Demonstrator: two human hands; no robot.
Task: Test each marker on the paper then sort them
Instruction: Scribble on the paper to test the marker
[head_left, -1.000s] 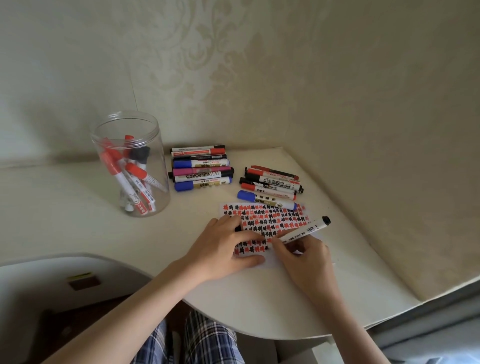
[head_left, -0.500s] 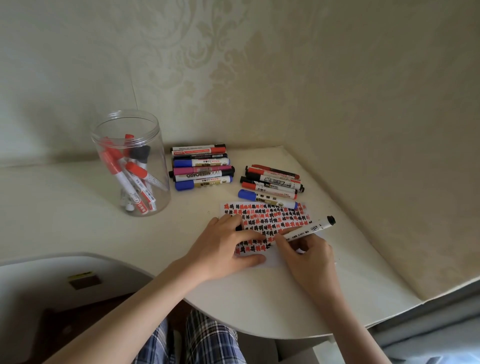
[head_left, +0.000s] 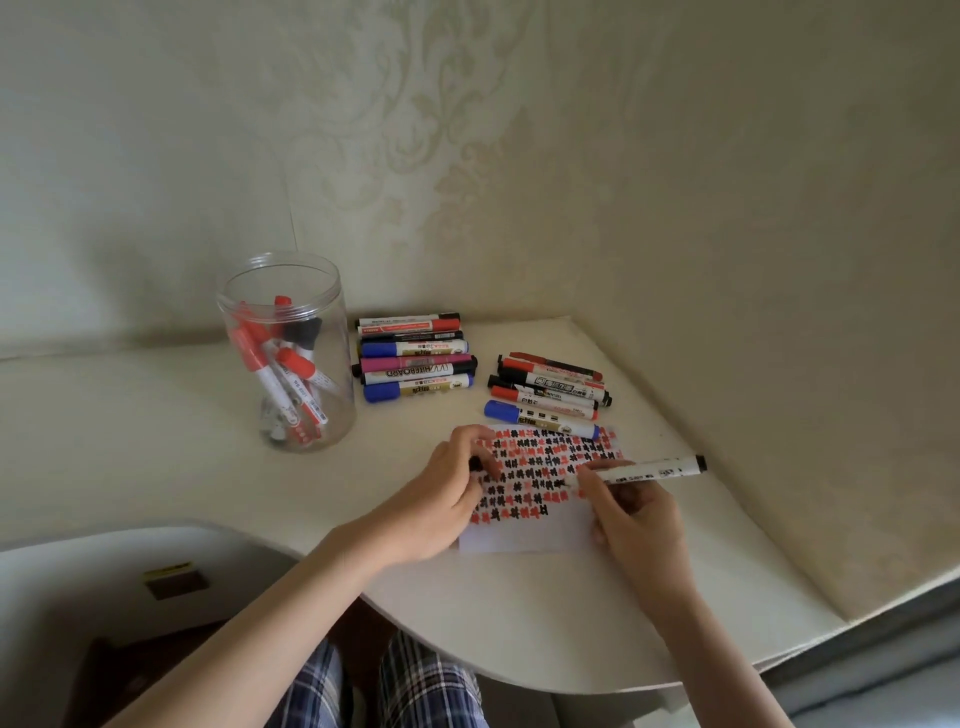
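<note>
Nearest the camera: plaid trousers (head_left: 415, 686) below the table's edge, both forearms reaching up and over it.

Table (head_left: 156, 441), cream-coloured, smooth, with a rounded front edge that curves in at the lap; its right side runs at an angle along the wall. To the lower left, a pale cabinet face (head_left: 104, 582) with a small dark recess.

Left hand (head_left: 441, 499) lies on the paper's left part, fingers curled and pinching a small black cap (only a bit of it shows). Right hand (head_left: 634, 514) grips a white marker (head_left: 644, 472) near its tip, fingers curled round the barrel; the tip is down on the paper (head_left: 524, 535), the black rear end points right and away from the sheet.

The paper lies flat mid-table, rows of red and black marks covering its far two-thirds, the near strip blank.

Just beyond the paper: right pile (head_left: 545, 392) of markers, lying side by side, the blue-capped one nearest and touching the sheet's far edge. Left of that and further back, left pile (head_left: 415, 358), a tidier row with blue, black, red and purple.

Further left, apart from both, a clear jar (head_left: 288, 353), open-topped, with red- and black-capped markers leaning inside.

Behind all: wall (head_left: 467, 130), beige wallpaper with a raised damask pattern, meeting in a corner at the table's back.
</note>
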